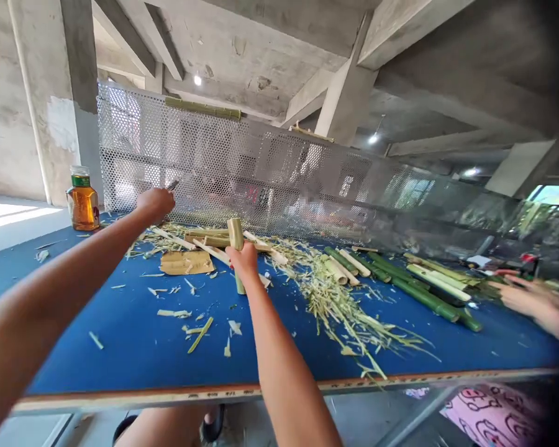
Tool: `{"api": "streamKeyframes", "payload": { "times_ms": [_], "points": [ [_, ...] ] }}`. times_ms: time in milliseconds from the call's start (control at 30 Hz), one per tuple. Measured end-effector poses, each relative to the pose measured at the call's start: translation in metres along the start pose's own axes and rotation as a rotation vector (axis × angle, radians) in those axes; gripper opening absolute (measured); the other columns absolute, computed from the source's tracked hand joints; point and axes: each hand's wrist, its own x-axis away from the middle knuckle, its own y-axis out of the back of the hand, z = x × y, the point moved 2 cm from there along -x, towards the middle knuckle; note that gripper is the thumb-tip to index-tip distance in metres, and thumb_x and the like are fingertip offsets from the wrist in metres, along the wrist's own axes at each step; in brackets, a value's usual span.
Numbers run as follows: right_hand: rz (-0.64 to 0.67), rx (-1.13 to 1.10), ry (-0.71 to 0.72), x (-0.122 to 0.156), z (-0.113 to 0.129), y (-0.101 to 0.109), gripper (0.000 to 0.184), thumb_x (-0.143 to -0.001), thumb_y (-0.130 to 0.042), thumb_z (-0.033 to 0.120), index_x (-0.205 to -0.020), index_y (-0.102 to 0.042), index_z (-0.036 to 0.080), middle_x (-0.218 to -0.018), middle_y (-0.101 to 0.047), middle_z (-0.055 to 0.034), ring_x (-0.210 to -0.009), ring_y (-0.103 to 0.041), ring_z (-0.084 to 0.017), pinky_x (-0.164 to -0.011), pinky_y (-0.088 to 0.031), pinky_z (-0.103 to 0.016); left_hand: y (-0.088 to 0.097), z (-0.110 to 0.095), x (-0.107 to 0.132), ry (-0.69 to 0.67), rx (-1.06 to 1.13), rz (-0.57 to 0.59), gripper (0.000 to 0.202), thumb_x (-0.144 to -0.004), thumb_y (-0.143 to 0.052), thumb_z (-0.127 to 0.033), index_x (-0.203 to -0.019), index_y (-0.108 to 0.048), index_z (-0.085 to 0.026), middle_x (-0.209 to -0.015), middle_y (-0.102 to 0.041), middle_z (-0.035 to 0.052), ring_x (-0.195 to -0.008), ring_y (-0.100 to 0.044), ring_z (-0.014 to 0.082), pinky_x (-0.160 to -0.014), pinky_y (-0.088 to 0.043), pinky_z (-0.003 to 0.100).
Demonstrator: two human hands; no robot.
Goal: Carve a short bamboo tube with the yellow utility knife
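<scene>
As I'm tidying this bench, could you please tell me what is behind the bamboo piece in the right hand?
Behind the bamboo piece, bamboo strips, shavings and the perforated panel show; whatever the piece and right hand cover cannot be seen.

Pale yellow bamboo piece [235, 234], blue tabletop [135, 347], green stalks [425, 299], pink cloth [494, 413] with dark squiggles

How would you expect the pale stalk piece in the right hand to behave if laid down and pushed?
The pale stalk piece would probably roll, given its rounded shape. It is likely stiff, running straight above and below the right hand.
</scene>
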Motion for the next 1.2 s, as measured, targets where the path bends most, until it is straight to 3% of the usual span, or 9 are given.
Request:
{"api": "streamKeyframes", "payload": {
  "times_ms": [100, 233, 367, 533, 667, 867, 1200],
  "points": [
    [-0.032, -0.175, -0.122, -0.003, -0.005, 0.006, 0.008, -0.057, -0.053, 0.024, -0.058, -0.047, 0.019, -0.037, -0.045, 0.0053, -0.032, -0.044, -0.011, -0.034, -0.038, -0.021, 0.008, -0.003, 0.004, 0.104, -0.103, -0.02, 0.056, -0.086, -0.027, -0.045, -0.1, -0.056, 0.0, -0.091, -0.062, 0.0263, -0.09, -0.06, 0.0327, -0.073, -0.044, 0.043],
    [-0.056, -0.414, -0.102, -0.006, -0.007, 0.008, 0.01, -0.055, -0.053, 0.021, -0.061, -0.046, 0.019, -0.036, -0.045, 0.007, -0.03, -0.042, -0.01, -0.032, -0.037, -0.021, -0.006, -0.045, 0.049, -0.094, -0.198, 0.043, 0.054, -0.088, -0.02, -0.047, -0.101, -0.058, -0.01, -0.08, -0.064, 0.0175, -0.073, -0.062, 0.0267, -0.062, -0.043, 0.034],
    [-0.037, -0.466, -0.114, -0.004, -0.003, 0.006, 0.012, -0.053, -0.053, 0.019, -0.062, -0.045, 0.019, -0.036, -0.046, 0.0076, -0.031, -0.042, -0.01, -0.032, -0.037, -0.021, -0.017, -0.074, 0.086, -0.304, -0.234, 0.1, 0.049, -0.088, -0.022, -0.046, -0.101, -0.055, -0.013, -0.074, -0.064, 0.0135, -0.066, -0.062, 0.0244, -0.056, -0.04, 0.031],
    [-0.08, -0.431, -0.05, -0.002, 0.001, 0.009, 0.01, -0.054, -0.053, 0.021, -0.061, -0.046, 0.02, -0.037, -0.046, 0.0078, -0.031, -0.043, -0.009, -0.033, -0.037, -0.021, -0.017, -0.081, 0.085, -0.359, -0.372, 0.095, 0.048, -0.09, -0.021, -0.043, -0.101, -0.053, -0.01, -0.075, -0.064, 0.0159, -0.066, -0.062, 0.0276, -0.054, -0.04, 0.032],
    [-0.068, -0.454, -0.082, -0.002, 0.003, 0.011, 0.009, -0.053, -0.053, 0.019, -0.059, -0.045, 0.02, -0.036, -0.045, 0.0073, -0.031, -0.042, -0.01, -0.033, -0.036, -0.021, -0.013, -0.081, 0.08, -0.39, -0.399, 0.06, 0.046, -0.09, -0.02, -0.042, -0.099, -0.052, -0.011, -0.074, -0.065, 0.0155, -0.065, -0.063, 0.0302, -0.052, -0.04, 0.033],
    [0.247, -0.699, -0.149, 0.0, 0.008, 0.013, 0.008, -0.053, -0.049, 0.023, -0.048, -0.046, 0.018, -0.037, -0.047, 0.0022, -0.031, -0.041, -0.01, -0.034, -0.034, -0.023, -0.008, -0.083, 0.076, -0.422, -0.39, 0.074, 0.047, -0.09, -0.02, -0.045, -0.095, -0.052, -0.012, -0.07, -0.064, 0.0142, -0.061, -0.062, 0.0275, -0.049, -0.037, 0.03],
    [0.582, -0.875, -0.205, 0.002, 0.011, 0.014, 0.005, -0.052, -0.049, 0.022, -0.055, -0.048, 0.018, -0.041, -0.047, 0.0045, -0.033, -0.037, -0.007, -0.036, -0.032, -0.02, -0.009, -0.084, 0.074, -0.49, -0.36, 0.06, 0.046, -0.089, -0.021, -0.045, -0.097, -0.054, -0.012, -0.067, -0.062, 0.0123, -0.056, -0.058, 0.0223, -0.051, -0.036, 0.028]
  ]
}}
